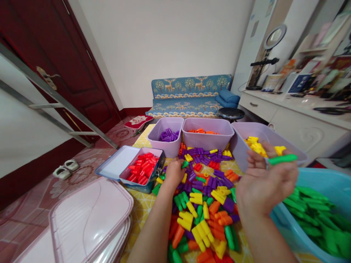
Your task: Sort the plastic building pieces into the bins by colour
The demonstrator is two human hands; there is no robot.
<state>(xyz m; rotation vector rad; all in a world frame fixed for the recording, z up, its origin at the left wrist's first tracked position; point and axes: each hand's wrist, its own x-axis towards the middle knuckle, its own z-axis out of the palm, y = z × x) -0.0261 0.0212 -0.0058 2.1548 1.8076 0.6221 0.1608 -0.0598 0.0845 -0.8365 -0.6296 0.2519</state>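
Observation:
My right hand [267, 182] is raised near the rim of the blue tub, palm turned up, with a long green plastic piece [283, 159] held in its fingers. On the pile, my left hand [175, 174] has its fingers closed, pinching a small green plastic piece [185, 164] at the tips. Between my forearms spreads a heap of finger-shaped plastic pieces [201, 233] in yellow, orange, purple, green and red. Many green pieces [315, 212] lie in the blue tub [303, 176] on the right.
Behind the heap stand lilac bins with purple [168, 148], orange [208, 138] and yellow pieces [256, 148]. A hinged tin [112, 166] of red pieces [144, 167] sits open at left. Pink lids [91, 215] are stacked beside the patterned cloth [137, 204]. A ladder [59, 100] leans farther left.

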